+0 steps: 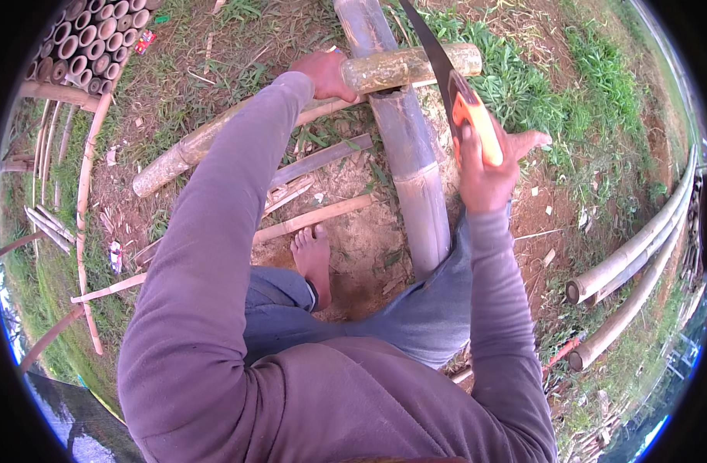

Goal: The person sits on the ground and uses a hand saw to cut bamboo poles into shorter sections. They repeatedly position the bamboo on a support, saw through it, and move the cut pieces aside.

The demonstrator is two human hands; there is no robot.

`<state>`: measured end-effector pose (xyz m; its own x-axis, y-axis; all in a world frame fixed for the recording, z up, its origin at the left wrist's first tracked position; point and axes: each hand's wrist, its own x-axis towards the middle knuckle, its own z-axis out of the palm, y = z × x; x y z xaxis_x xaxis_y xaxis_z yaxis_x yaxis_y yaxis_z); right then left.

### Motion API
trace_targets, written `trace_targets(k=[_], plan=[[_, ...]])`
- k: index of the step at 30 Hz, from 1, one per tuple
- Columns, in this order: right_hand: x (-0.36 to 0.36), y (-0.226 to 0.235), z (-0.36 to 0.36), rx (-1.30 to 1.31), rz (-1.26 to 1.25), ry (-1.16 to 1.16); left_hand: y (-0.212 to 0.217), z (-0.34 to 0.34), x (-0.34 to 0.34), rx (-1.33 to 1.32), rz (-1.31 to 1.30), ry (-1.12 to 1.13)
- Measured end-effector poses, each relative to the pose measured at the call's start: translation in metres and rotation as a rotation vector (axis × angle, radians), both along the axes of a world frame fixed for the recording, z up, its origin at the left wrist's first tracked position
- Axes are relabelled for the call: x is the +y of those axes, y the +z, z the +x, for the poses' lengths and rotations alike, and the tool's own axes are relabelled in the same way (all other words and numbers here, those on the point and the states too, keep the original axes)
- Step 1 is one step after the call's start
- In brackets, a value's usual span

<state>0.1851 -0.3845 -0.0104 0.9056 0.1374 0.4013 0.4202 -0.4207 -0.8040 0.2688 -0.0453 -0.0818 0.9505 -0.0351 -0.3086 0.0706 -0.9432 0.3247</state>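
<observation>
My left hand [325, 74] grips a yellowish bamboo pole [404, 66] that lies crosswise over a thick grey bamboo log [412, 174]. The pole runs down to the left toward its far end [168, 166]. My right hand [483, 174] holds the orange handle of a curved hand saw [477, 123]; the dark blade [429, 42] rises above the pole near its right end. Whether the blade touches the pole, I cannot tell. My bare foot [313, 258] rests on the dirt beside the log, and my right leg lies across the log's near end.
A stack of cut bamboo tubes [87, 42] stands at the upper left. Thin split strips [311, 218] lie on the dirt under the pole. Long bamboo poles [639, 255] lie at the right. Slender sticks [83, 208] lie at the left on grass.
</observation>
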Motion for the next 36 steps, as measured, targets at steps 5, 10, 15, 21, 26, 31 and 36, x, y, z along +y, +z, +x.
trace_targets(k=[5, 10, 15, 21, 26, 31, 36], plan=[[-0.068, 0.013, -0.125, 0.286, 0.207, -0.096, 0.004, 0.002, 0.001, 0.016, -0.099, -0.049], [-0.013, -0.014, -0.017, 0.23, 0.315, -0.012, -0.009, 0.016, -0.001, 0.049, -0.233, -0.1], [0.006, -0.012, 0.027, 0.117, 0.126, -0.011, 0.013, -0.007, -0.007, -0.032, -0.193, 0.002], [0.006, -0.006, 0.032, 0.103, 0.227, 0.026, 0.009, -0.035, -0.028, -0.131, 0.036, 0.077], [0.011, -0.001, 0.035, 0.157, 0.205, -0.018, 0.011, -0.022, -0.017, -0.089, -0.033, 0.04], [0.006, -0.005, 0.021, 0.073, 0.081, -0.109, 0.001, -0.024, -0.038, -0.184, 0.086, 0.119], [-0.049, 0.026, -0.074, 0.195, 0.17, -0.027, 0.006, -0.037, -0.031, -0.088, 0.059, 0.109]])
